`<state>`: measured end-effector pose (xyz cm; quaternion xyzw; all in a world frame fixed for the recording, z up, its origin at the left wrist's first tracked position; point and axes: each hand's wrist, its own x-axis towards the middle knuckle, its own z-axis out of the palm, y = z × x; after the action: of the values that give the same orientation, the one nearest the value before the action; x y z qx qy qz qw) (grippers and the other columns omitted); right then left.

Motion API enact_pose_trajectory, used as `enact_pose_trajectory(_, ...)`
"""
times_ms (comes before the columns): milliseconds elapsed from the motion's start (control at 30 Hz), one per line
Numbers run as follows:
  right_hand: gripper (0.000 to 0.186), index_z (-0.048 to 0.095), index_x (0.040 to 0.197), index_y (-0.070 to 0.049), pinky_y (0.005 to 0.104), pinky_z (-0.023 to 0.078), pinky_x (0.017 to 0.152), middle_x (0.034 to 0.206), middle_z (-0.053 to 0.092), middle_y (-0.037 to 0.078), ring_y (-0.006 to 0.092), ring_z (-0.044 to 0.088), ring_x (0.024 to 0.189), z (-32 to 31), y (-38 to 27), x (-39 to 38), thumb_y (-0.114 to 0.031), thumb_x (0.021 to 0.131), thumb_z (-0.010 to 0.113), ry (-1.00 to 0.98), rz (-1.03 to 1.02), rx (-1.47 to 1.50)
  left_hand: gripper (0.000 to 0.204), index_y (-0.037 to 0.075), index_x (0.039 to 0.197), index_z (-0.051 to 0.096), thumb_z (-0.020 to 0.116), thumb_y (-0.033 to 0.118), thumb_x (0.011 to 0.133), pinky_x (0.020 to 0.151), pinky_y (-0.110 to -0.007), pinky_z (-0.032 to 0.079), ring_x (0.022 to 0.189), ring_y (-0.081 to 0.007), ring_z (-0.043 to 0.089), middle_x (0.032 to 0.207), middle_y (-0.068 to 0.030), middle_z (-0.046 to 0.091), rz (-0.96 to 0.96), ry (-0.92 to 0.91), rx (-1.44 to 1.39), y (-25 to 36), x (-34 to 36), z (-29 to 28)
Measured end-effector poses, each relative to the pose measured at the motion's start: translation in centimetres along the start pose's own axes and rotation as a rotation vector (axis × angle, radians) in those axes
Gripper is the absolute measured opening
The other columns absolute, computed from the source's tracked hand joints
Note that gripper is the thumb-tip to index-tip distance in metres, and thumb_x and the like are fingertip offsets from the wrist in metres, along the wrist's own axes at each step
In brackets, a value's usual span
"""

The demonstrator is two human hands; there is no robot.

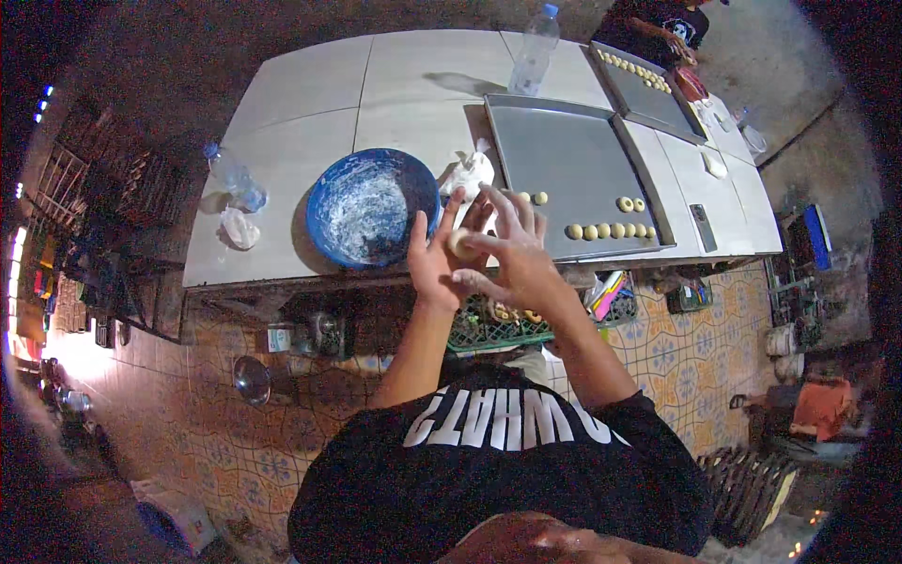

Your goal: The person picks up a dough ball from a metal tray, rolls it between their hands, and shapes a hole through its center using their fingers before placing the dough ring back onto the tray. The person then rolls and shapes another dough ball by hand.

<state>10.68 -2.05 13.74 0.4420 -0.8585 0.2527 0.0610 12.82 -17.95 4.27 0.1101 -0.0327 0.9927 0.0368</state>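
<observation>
Left hand (435, 258) and right hand (512, 254) pressed palm to palm around a dough ball (461, 244), fingers spread, above the table edge, flour-dusted blue bowl (366, 209) beside, steel tray (573, 179) holding shaped dough pieces (611, 230)

Dim, fisheye-bent edges, dark corners

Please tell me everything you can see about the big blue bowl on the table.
The blue bowl is round, wide and shallow, and looks like plastic or enamel. Its inside is smeared and dusted with white, like flour; no lump of dough shows in it. It stands upright near the front edge of the pale table, left of the grey baking tray. The left hand is close to its right rim; whether they touch is unclear.
</observation>
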Motion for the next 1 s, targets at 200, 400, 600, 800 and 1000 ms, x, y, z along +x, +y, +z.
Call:
enact_pose_trajectory(200, 0.044, 0.084, 0.102, -0.021, 0.067, 0.022, 0.12, 0.168, 0.032, 0.019, 0.0489, 0.025, 0.153, 0.1, -0.2, -0.2, -0.061, 0.087, 0.078, -0.034, -0.026, -0.023, 0.075, 0.013, 0.162, 0.042, 0.038, 0.064, 0.106, 0.121, -0.057, 0.039, 0.149, -0.0373, 0.044, 0.165, -0.0206, 0.041, -0.042, -0.037, -0.072, -0.1, -0.2, -0.7)
enact_pose_trajectory(400, 0.046, 0.081, 0.102, -0.027, 0.0682, 0.023, 0.117, 0.169, 0.032, 0.013, 0.0452, 0.03, 0.152, -0.2, -0.8, -0.1, -0.068, 0.082, 0.076, -0.019, -0.053, -0.136, 0.072, 0.012, 0.156, 0.05, 0.045, 0.062, 0.105, 0.121, -0.056, 0.039, 0.147, -0.037, 0.046, 0.163, -0.0203, 0.045, -0.064, -0.011, -0.113, 0.1, -0.1, -0.7)
enact_pose_trajectory(600, 0.047, 0.082, 0.1, -0.028, 0.0734, 0.021, 0.116, 0.169, 0.031, 0.013, 0.0466, 0.027, 0.153, -0.1, -0.6, 0.2, -0.07, 0.081, 0.075, -0.068, 0.02, -0.153, 0.068, 0.008, 0.155, 0.05, 0.047, 0.056, 0.108, 0.12, -0.052, 0.044, 0.145, -0.0357, 0.051, 0.16, -0.0217, 0.048, 0.013, 0.176, 0.173, -1.2, -0.1, 1.5)
enact_pose_trajectory(800, 0.047, 0.084, 0.105, -0.032, 0.0766, 0.019, 0.117, 0.168, 0.031, 0.017, 0.0484, 0.024, 0.154, -0.3, -0.5, 0.6, -0.07, 0.081, 0.075, 0.004, -0.005, -0.162, 0.058, 0.006, 0.147, 0.057, 0.048, 0.049, 0.109, 0.115, -0.051, 0.048, 0.137, -0.0362, 0.058, 0.152, -0.0191, 0.058, 0.003, 0.288, 0.202, -0.8, -0.4, 1.1)
enact_pose_trajectory(1000, 0.05, 0.083, 0.11, -0.03, 0.0771, 0.019, 0.117, 0.169, 0.03, 0.019, 0.048, 0.024, 0.155, -0.1, -0.2, 0.8, -0.07, 0.081, 0.073, -0.044, -0.02, -0.218, 0.036, 0.006, 0.122, 0.069, 0.055, 0.036, 0.108, 0.102, -0.048, 0.057, 0.122, -0.0325, 0.067, 0.132, -0.0156, 0.07, -0.029, 0.359, 0.19, -0.8, -0.3, 0.4)
